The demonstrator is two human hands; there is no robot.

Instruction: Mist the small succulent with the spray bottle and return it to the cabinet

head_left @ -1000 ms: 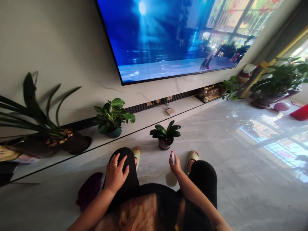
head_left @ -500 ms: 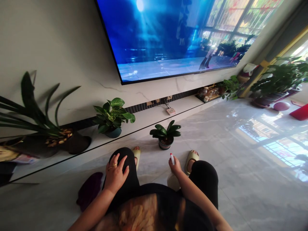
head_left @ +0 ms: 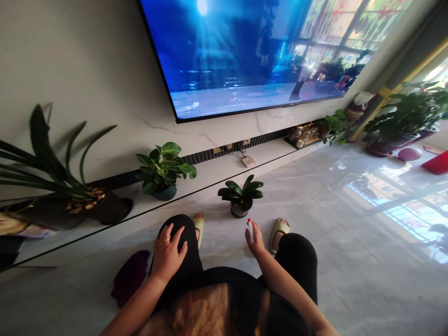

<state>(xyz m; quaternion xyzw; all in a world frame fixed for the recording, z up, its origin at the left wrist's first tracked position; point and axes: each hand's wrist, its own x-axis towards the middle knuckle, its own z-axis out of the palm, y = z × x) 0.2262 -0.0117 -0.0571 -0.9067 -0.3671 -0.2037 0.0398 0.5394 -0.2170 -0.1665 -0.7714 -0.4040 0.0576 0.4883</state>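
My left hand [head_left: 167, 252] rests on my left knee with its fingers spread, holding nothing; a gold ring shows on one finger. Between my knees, my right hand [head_left: 256, 241] is closed round a small white tube with a red tip [head_left: 250, 231]. The red end points up, and the exact kind of tube does not show. Just beyond that hand a small plant with thick dark green leaves [head_left: 242, 189] stands on the floor in a dark pot [head_left: 241, 210]. Hand and tube are close to the pot, apparently apart from it.
A low white ledge [head_left: 213, 175] runs along the wall, carrying a leafy potted plant [head_left: 167, 170], a long-leaved plant [head_left: 52, 163] and a small pink box [head_left: 248, 162]. Above hangs a large television [head_left: 238, 56]. A purple stool or cushion [head_left: 131, 277] lies left of my leg.
The white tube has turned more upright, its red end a little higher, as my right hand shifted slightly. My left hand and the plant have stayed in place. The television picture differs.
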